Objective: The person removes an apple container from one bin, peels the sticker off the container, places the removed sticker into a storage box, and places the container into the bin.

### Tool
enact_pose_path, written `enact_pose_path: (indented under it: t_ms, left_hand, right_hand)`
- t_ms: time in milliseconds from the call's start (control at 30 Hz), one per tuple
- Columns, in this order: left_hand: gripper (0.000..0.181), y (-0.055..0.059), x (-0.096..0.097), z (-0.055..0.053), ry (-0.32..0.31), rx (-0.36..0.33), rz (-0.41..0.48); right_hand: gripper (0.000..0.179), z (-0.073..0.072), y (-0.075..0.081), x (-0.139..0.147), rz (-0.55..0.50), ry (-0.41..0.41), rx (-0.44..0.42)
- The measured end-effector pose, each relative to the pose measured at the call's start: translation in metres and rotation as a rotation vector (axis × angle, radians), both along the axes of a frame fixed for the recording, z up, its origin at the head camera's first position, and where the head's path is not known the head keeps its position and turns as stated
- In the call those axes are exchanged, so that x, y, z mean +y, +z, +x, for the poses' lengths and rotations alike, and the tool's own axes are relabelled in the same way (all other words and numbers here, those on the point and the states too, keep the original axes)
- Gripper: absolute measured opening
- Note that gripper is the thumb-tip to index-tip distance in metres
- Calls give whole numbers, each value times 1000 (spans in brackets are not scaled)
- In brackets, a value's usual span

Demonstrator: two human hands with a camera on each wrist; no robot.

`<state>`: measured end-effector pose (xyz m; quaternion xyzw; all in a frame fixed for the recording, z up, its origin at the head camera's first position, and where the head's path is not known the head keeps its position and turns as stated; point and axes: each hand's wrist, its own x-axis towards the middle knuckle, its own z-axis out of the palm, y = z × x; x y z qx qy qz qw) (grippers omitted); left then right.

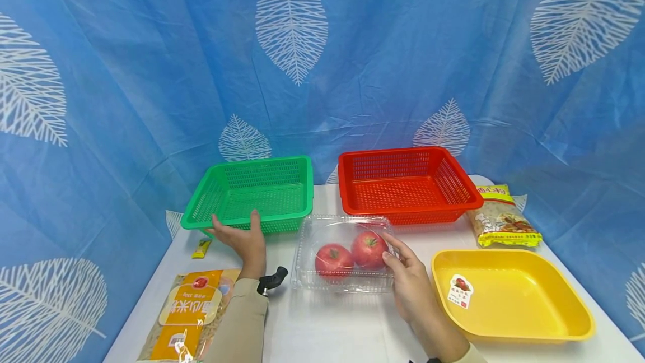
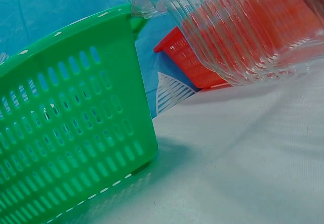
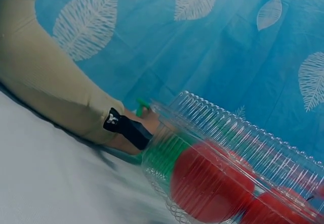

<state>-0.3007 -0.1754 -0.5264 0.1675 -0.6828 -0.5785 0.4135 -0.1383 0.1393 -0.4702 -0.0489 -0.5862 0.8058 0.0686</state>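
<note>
My right hand (image 1: 410, 284) grips the right side of a clear plastic clamshell box (image 1: 314, 226), thumb and fingers at its edge. Two red apples (image 1: 333, 260) show inside it, side by side; the right wrist view shows them close up through the ribbed wall. The box is tilted above the white table. My left hand (image 1: 247, 245) is at the front of a green basket (image 1: 297, 223), fingers spread and overlapping its rim in the head view. The left wrist view shows the basket's slotted side (image 2: 76, 118) but none of the fingers.
A red basket (image 1: 410, 214) stands behind the box. On the right are a yellow tub (image 1: 514, 296) and a bag of pasta (image 1: 504, 220). An orange-labelled bag (image 1: 188, 312) and a small yellow packet (image 1: 201, 249) lie on the left. Blue cloth (image 1: 353, 71) hangs behind.
</note>
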Motion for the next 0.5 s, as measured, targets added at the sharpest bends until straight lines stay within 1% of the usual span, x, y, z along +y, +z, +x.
enact_pose_path:
  t_ms: [300, 500]
  left_hand:
    - [103, -1, -1, 2, -11, -15, 5]
    - [101, -1, 0, 1, -3, -12, 9]
  right_hand:
    - [49, 1, 2, -2, -6, -8, -25]
    - [49, 2, 4, -2, -6, -7, -24]
